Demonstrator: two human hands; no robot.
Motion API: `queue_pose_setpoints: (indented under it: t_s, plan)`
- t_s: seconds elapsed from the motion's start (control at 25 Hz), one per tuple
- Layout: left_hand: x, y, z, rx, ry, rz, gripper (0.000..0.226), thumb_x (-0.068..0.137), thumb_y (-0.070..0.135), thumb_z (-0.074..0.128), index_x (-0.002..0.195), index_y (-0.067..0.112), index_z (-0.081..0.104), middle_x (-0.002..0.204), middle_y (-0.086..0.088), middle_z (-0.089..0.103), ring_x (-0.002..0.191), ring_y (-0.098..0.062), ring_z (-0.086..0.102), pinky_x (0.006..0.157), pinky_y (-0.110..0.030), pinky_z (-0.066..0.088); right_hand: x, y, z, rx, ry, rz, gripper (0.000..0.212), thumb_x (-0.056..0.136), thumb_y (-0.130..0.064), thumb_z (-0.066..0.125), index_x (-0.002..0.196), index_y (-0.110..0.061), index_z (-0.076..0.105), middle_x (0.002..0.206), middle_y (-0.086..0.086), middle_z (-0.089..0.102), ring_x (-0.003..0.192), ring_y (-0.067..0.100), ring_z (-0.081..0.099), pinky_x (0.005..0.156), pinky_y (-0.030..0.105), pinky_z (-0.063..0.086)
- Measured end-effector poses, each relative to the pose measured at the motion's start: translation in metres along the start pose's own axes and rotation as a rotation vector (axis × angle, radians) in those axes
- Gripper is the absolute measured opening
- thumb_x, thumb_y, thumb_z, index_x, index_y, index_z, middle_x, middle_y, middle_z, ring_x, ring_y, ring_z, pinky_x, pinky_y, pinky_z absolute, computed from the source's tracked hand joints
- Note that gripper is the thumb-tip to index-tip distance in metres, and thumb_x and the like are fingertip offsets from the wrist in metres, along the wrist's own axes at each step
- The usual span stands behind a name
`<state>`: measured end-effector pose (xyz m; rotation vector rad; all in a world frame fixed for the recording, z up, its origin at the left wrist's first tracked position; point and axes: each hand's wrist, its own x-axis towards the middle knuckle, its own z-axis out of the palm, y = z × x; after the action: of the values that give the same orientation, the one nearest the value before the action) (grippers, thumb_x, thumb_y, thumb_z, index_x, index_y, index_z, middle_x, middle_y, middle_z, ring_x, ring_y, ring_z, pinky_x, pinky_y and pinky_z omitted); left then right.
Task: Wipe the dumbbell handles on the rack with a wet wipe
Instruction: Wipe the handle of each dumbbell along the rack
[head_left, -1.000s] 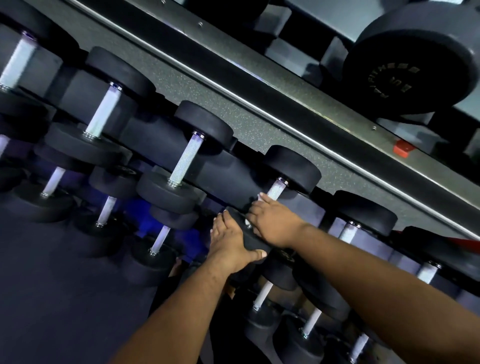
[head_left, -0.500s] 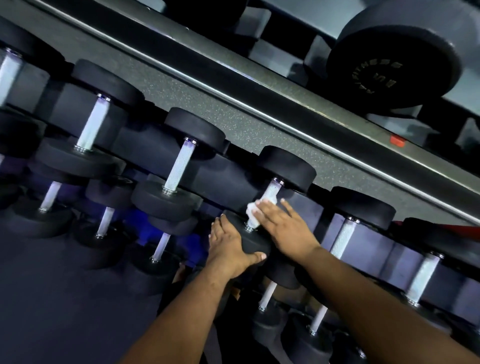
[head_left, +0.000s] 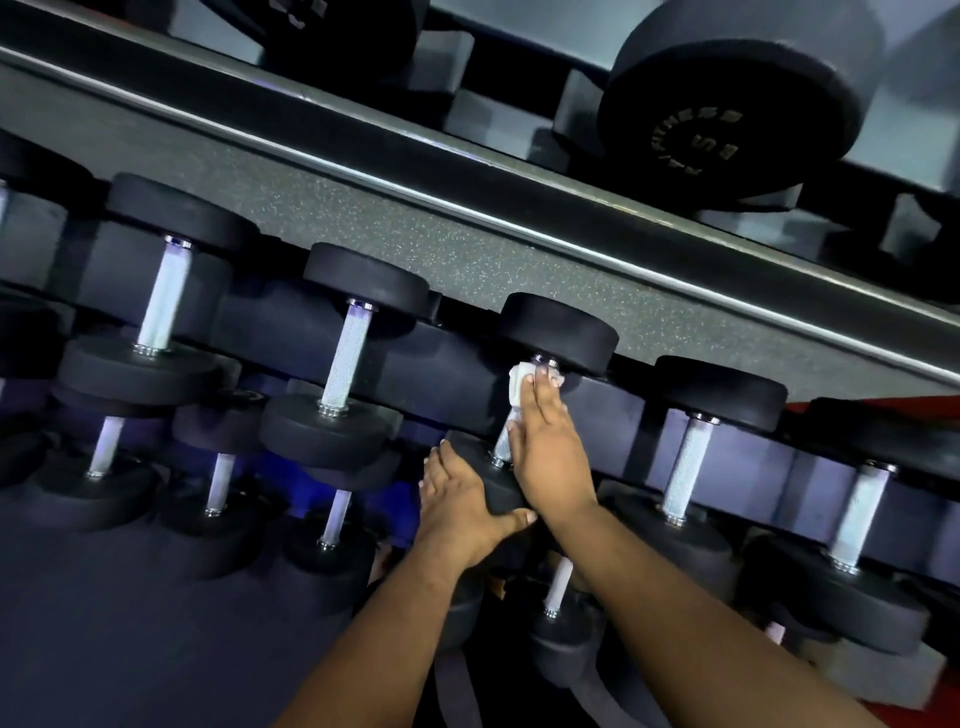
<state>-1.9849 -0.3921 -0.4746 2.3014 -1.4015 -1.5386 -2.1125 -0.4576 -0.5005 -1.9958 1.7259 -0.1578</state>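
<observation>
Head view of a dumbbell rack (head_left: 467, 244) with angled tiers. The right hand (head_left: 545, 452) lies along the handle (head_left: 503, 441) of 1 dumbbell in the middle tier, near the centre of the frame, with a white wipe (head_left: 519, 384) pressed under its fingers. The fingers are nearly straight and reach to the far end of the handle, just below the far head (head_left: 561, 330), so the wipe covers the top stretch of the grip; a short bare length of knurled metal shows at the near end. Whether the thumb wraps behind the handle cannot be told. The flat hold probably spreads the wipe over as much metal as possible in 1 stroke.

The left hand (head_left: 462, 504) rests on the near head (head_left: 493, 478) of the same dumbbell, fingers extended over its left side and thumb hooked along its near edge. This grip likely steadies the dumbbell in its cradle so that it does not roll or slide under the rubbing.

Neighbouring dumbbells to the left (head_left: 348, 353) and right (head_left: 685, 467) sit in their own cradles, handles exposed and untouched by either hand. A larger dumbbell (head_left: 727, 98) occupies the top tier, far right. Lower tiers hold smaller dumbbells, partly hidden by the forearms.

Judged stage: mid-wipe on 1 handle, with many handles left to visit.
</observation>
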Motion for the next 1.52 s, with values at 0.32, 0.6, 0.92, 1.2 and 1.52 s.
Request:
queue_pose_setpoints:
  t_s: [0.32,0.6,0.92,1.2,1.52]
  plan:
    - [0.006,-0.003,-0.008,0.051,-0.109,0.011,0.147,0.069,0.064,0.081,0.154,0.000,-0.021,0.165,-0.022,-0.014,0.155,-0.032,-0.012,0.126,-0.045,0.000,0.007,-0.022,-0.004,0.808,0.006,0.441,0.061,0.094,-0.033,0.064,0.147,-0.013,0.043,0.139,-0.001,0.056,0.127,0.012,0.052,0.107,0.025,0.038]
    - [0.008,-0.003,-0.017,0.082,-0.191,0.011,0.142,0.076,0.065,0.076,0.153,0.000,-0.025,0.164,-0.023,-0.019,0.154,-0.034,-0.017,0.126,-0.046,-0.004,0.001,-0.018,-0.018,1.120,-0.232,0.540,0.019,0.089,-0.026,0.072,0.103,-0.015,0.065,0.087,-0.001,0.072,0.082,0.017,0.067,0.078,0.032,0.052]
    - [0.003,-0.001,-0.016,0.140,-0.165,0.035,0.138,0.078,0.066,0.072,0.154,-0.002,-0.020,0.164,-0.025,-0.015,0.154,-0.036,-0.013,0.126,-0.047,-0.002,-0.008,-0.041,-0.032,1.021,-0.351,0.659,0.025,0.087,-0.032,0.075,0.097,-0.012,0.064,0.086,-0.001,0.076,0.085,0.014,0.072,0.075,0.024,0.056]
    - [0.001,0.000,-0.006,0.140,-0.131,0.020,0.140,0.077,0.066,0.073,0.153,-0.002,-0.023,0.164,-0.025,-0.017,0.154,-0.036,-0.015,0.125,-0.046,-0.004,0.062,-0.020,-0.029,1.439,-0.062,0.824,0.007,0.091,-0.013,0.068,0.086,-0.010,0.066,0.074,0.008,0.061,0.064,0.018,0.061,0.067,0.031,0.056]
    - [-0.002,0.000,-0.003,0.083,-0.092,0.028,0.142,0.075,0.064,0.077,0.153,0.001,-0.023,0.164,-0.024,-0.016,0.154,-0.032,-0.016,0.126,-0.046,-0.003,0.052,-0.011,-0.022,1.408,-0.034,0.722,0.011,0.089,-0.016,0.071,0.097,-0.012,0.065,0.081,0.005,0.066,0.073,0.017,0.063,0.072,0.032,0.054]
